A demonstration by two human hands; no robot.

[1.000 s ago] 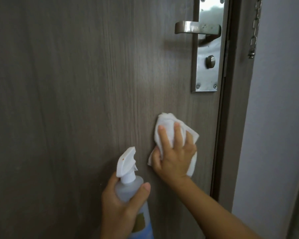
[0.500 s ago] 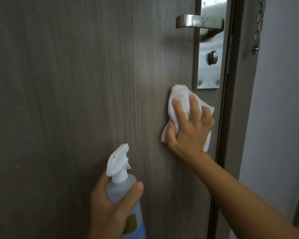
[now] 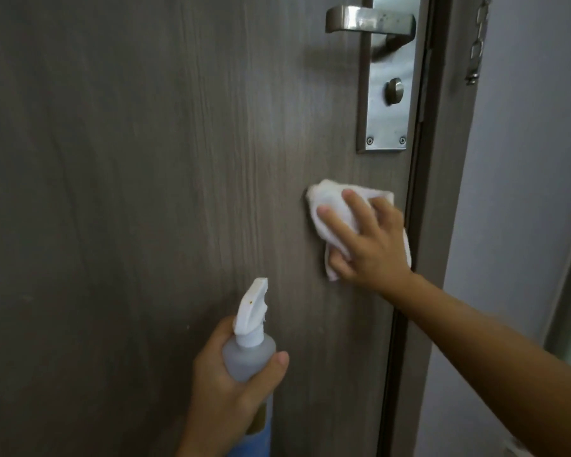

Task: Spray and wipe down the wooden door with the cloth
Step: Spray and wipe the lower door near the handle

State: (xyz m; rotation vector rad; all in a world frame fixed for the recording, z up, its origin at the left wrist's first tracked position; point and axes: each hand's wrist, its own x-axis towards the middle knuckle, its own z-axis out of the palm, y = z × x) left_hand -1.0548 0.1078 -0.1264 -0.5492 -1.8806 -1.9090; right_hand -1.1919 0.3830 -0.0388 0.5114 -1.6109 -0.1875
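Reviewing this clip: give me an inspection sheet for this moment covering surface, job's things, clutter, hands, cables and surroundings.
Surface: door, grey-brown wood grain, upright; no droplets or streaks can be made out.
Job's things: cloth, white, crumpled, flat against the door below the lock plate; spray bottle, translucent with white trigger head, held upright, apart from the door.
Clutter: nothing seen.
Hands: right hand presses the cloth to the door with spread fingers; left hand grips the bottle's body, thumb across its front, no finger seen on the trigger.
Cables: nothing seen.
Surroundings: metal lever handle above a thumb-turn; door frame; chain hanging on it; pale wall on the right.
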